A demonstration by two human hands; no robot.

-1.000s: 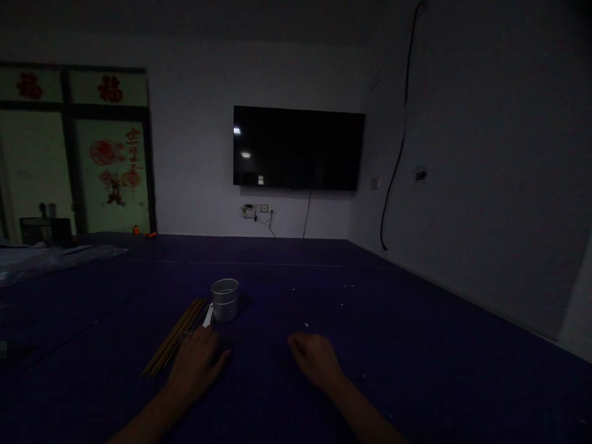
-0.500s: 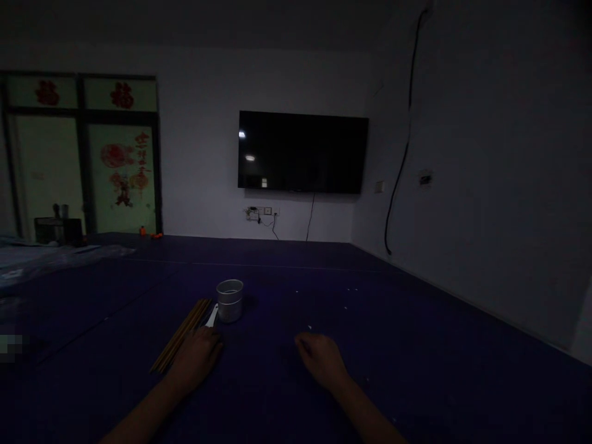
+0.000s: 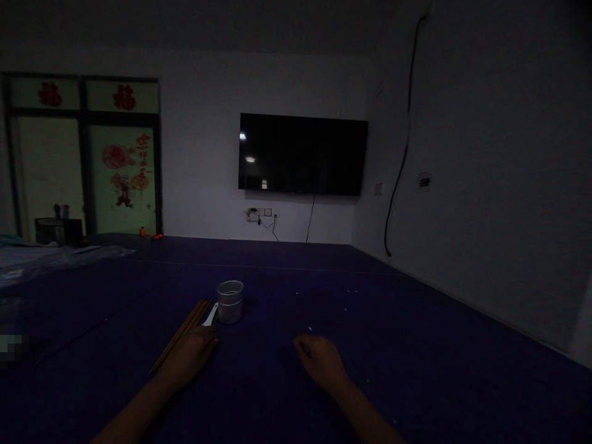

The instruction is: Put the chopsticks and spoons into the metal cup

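Observation:
The room is dim. My left hand [image 3: 190, 354] lies palm down on the dark blue surface [image 3: 416, 345], fingers stretched forward. Its fingertips reach the near end of a small white tool [image 3: 211, 317] and the bundle of thin brown sticks [image 3: 181, 334]. Just beyond stands a small metal cup [image 3: 230, 301], upright. My right hand [image 3: 319, 360] rests on the surface about a hand's width to the right, knuckles up, fingers loosely bent, with nothing seen in it.
A dark wall screen [image 3: 303, 154] hangs ahead, with sockets and cables below it. A cable [image 3: 402, 154] runs down the right wall. At the left are a door with red paper cuttings [image 3: 123, 172], crumpled plastic sheet [image 3: 41, 256] and a dark box [image 3: 58, 229]. White specks dot the surface.
My left hand has slid a little left and its thumb has drawn in against the fingers. My right hand has hardly moved. The view has tilted slightly.

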